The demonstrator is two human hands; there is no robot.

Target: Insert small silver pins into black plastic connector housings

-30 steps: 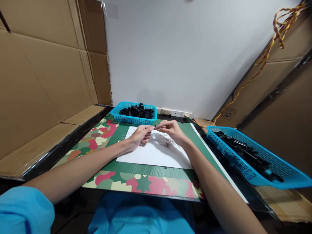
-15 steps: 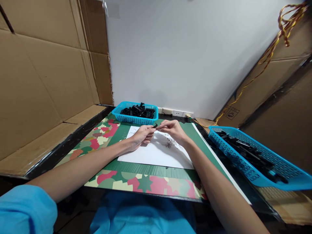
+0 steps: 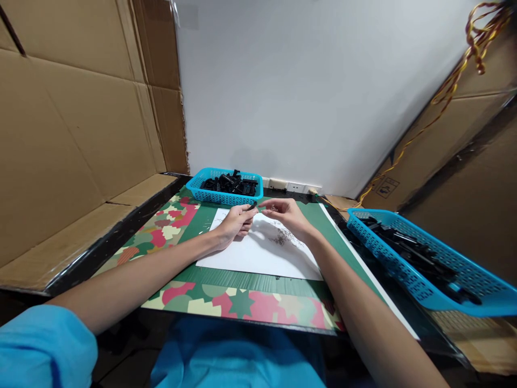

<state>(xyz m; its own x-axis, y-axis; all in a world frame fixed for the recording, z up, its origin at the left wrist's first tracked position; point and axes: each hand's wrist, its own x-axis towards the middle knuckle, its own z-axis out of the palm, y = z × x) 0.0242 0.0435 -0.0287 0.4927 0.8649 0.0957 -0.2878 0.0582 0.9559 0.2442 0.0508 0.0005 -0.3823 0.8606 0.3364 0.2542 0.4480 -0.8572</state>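
Note:
My left hand point(image 3: 237, 222) is closed around a small black plastic part point(image 3: 252, 206), whose tip juts out above the thumb; its exact kind is too small to make out. Just to the right is my right hand point(image 3: 286, 214), its fingers apart and bent toward the part without touching it. I see nothing between those fingers. Below both hands a white sheet point(image 3: 238, 261) lies on the table mat. A scatter of tiny brownish bits point(image 3: 280, 235) lies on the sheet under my right hand.
A blue basket point(image 3: 224, 198) of black parts stands at the back. Another blue basket point(image 3: 407, 272), with longer black parts, is at the right. Cardboard walls point(image 3: 81, 108) flank the table. Power sockets point(image 3: 296, 187) and a twisted yellow-red cable point(image 3: 420, 129) are behind.
My right fingertips have come away from the black part and spread apart. The part's tip has tilted slightly in my left hand, which stays in nearly the same place.

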